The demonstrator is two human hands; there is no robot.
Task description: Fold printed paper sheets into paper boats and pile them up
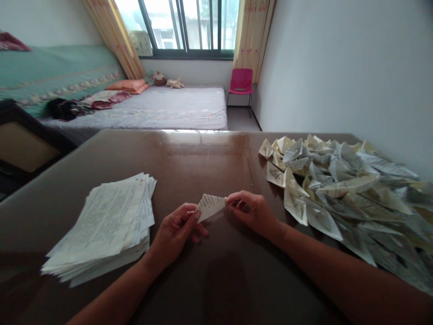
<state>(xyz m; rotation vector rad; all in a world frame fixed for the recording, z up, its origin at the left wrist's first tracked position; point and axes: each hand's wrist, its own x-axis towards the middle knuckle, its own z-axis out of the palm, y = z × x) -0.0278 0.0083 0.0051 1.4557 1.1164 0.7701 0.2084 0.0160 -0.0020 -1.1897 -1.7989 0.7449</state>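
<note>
A small folded piece of printed paper is held between my two hands, just above the brown table. My left hand pinches its left corner between thumb and fingers. At the opposite corner, the fingertips of my right hand are closed on the paper's tip. To the left lies a stack of loose printed sheets, slightly fanned at the edges. A large heap of folded paper boats covers the right side, its nearest pieces just beyond my right hand.
The glossy brown table stretches away toward a bed below a window. A dark chair stands at the table's left. By the far wall is a pink chair. A white wall runs along the right.
</note>
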